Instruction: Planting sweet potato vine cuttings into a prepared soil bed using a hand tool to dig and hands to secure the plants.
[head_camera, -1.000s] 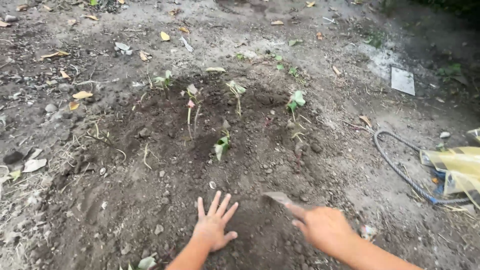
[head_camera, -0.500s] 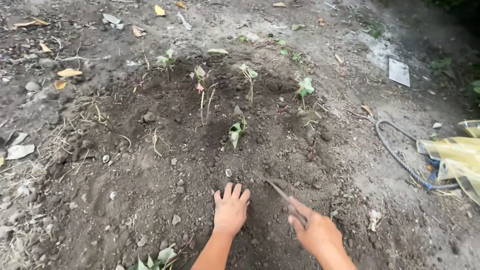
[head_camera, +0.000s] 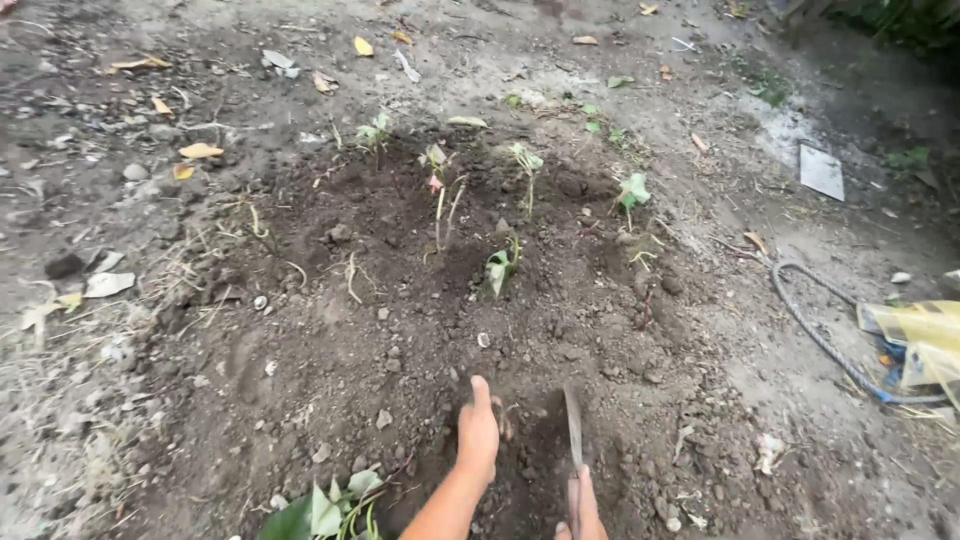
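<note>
a head-worn camera looks down on a patch of dark, loosened soil (head_camera: 330, 350) ringed by paler, hard ground (head_camera: 120, 110) strewn with dry leaves.

the left hand (head_camera: 478, 432) now stands on edge in the soil near the patch's near edge, fingers together and pointing away from the body, curling into a small hollow; a second ago it lay flat with fingers spread, and half a second ago it had drawn into a cupped shape. the right hand (head_camera: 583, 508) has pulled back to the bottom edge of the view and is mostly cut off; it is clamped on the handle of a narrow flat-bladed digging tool (head_camera: 573, 432). the blade, which earlier lay slanted across the soil, now stands nearly straight up and down just beside the left hand, its tip pointing away. judging by these changes, both hands have closed in on one spot and are opening a hole there.

a leafy cutting (head_camera: 325, 508) lies on the soil at the near edge, left of the left arm. farther off, several small seedlings (head_camera: 500, 265) stand upright across the middle and far side of the patch. a grey rope (head_camera: 815, 330) and yellow plastic wrapping (head_camera: 920, 335) lie on the hard ground at the right edge, well apart from the hands.
</note>
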